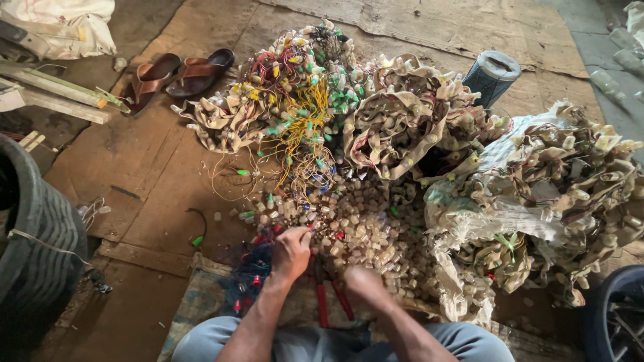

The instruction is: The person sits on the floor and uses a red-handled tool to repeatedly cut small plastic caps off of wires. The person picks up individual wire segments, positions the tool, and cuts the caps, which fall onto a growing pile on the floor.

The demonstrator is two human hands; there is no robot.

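My left hand (290, 251) reaches into a heap of small pale plastic caps (362, 231) on the floor, its fingertips pinching at a piece near the heap's left edge. Whether it holds one I cannot tell. My right hand (362, 281) rests knuckles-up on the near edge of the same heap, fingers curled under and hidden. Red-handled pliers (332, 302) lie on the mat between my forearms. Behind the heap sits a tangle of yellow, red and green wires with small bulbs (305, 100). My knees in grey trousers (201, 342) show at the bottom.
Bundled pale strips with caps (402, 127) pile at centre and spill from a sack (557, 194) at right. Brown sandals (178, 74) lie far left, a dark cylinder (492, 74) far right. Tyres stand at left (33, 248) and bottom right (614, 315). Cardboard (147, 174) covers the floor.
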